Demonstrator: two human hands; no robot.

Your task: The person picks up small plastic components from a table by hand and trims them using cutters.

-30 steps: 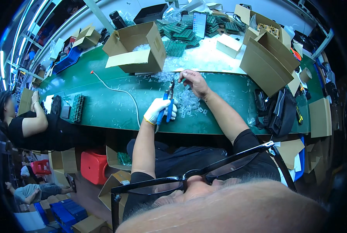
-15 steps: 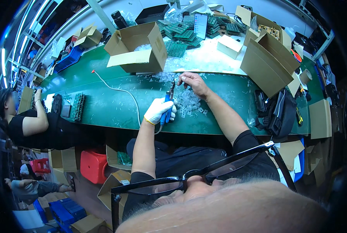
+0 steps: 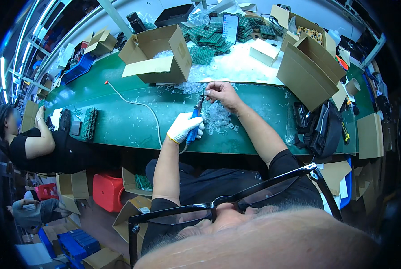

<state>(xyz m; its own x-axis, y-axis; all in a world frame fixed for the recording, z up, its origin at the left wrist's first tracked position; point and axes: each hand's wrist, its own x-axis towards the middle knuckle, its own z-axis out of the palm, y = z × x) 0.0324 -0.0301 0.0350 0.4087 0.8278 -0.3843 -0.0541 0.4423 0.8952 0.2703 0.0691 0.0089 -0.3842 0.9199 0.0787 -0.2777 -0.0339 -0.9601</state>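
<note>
My left hand [image 3: 185, 127], in a white glove, is wrapped round blue-handled nippers [image 3: 195, 117] with their metal jaws pointing away from me. A pale hose [image 3: 155, 117] lies along the bench and loops to the lower end of the handles. My bare right hand [image 3: 224, 95] has thumb and forefinger pinched right at the jaw tips. Whatever sits between those fingertips is too small to make out. Under and beside my right wrist spreads a pile of small clear plastic pieces [image 3: 217, 118]. More clear pieces [image 3: 190, 87] lie beyond the jaws.
An open cardboard box [image 3: 178, 56] stands at the far side, another [image 3: 306, 74] to the right. Stacked green circuit boards [image 3: 211, 38] and a phone [image 3: 230, 28] are behind. A black bag [image 3: 324, 132] lies at the right. A co-worker [image 3: 39, 143] sits at the left.
My right fingers have closed in on the nippers' jaw tips, where a small gap showed before. The nippers have shifted slightly; my left hand keeps its hold.
</note>
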